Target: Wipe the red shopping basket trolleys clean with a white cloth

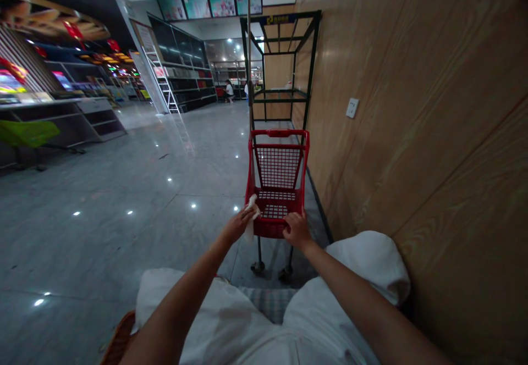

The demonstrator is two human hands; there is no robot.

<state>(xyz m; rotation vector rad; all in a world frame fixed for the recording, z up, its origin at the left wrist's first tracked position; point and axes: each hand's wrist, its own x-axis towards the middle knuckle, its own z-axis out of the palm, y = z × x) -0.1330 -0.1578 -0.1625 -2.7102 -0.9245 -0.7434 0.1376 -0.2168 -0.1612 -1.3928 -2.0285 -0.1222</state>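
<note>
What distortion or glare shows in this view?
Head view: wide-angle distortion bends the wooden wall panelling and stretches the red shopping cart toward the lens; ceiling lights leave glare spots on the polished floor; the far shelving sits dim.

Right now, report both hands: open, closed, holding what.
Left hand: closed on a white cloth.
Right hand: closed on the red shopping cart.

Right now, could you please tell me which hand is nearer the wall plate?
Right. The right hand is on the red cart, nearer the wall plate; the left hand, holding a white cloth, is farther off.
</note>
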